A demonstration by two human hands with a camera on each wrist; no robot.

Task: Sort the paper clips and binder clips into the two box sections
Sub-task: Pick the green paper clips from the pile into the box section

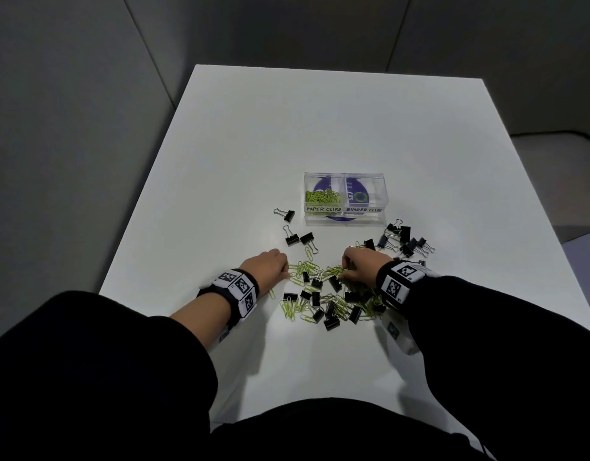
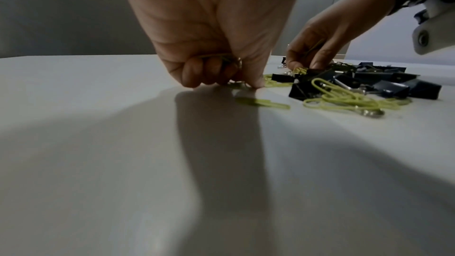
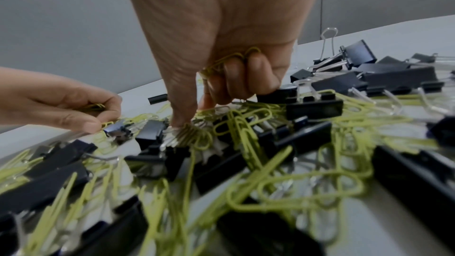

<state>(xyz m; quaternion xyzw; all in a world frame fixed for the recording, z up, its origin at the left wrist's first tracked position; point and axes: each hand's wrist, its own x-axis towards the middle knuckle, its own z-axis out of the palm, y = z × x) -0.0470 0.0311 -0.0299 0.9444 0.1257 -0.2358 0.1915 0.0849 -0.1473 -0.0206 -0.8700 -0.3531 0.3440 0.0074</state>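
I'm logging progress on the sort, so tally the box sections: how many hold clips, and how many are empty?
Holding paper clips: 1, the PAPER CLIPS section
Empty: 1, the BINDER CLIPS section
Total: 2

A smooth white table [image 1: 336,128] with a soft, matt sheen. On it, a clear glossy plastic box [image 1: 346,198] with paper labels [image 1: 323,209] lettered by hand. Paper clips [image 3: 307,186] look coated in matt yellow-green over wire. Binder clips [image 3: 315,107] have matt black bodies and shiny bare metal wire handles [image 3: 328,36]. Dark cloth sleeves [image 1: 486,327] and wristbands [image 1: 235,292] with white printed panels.
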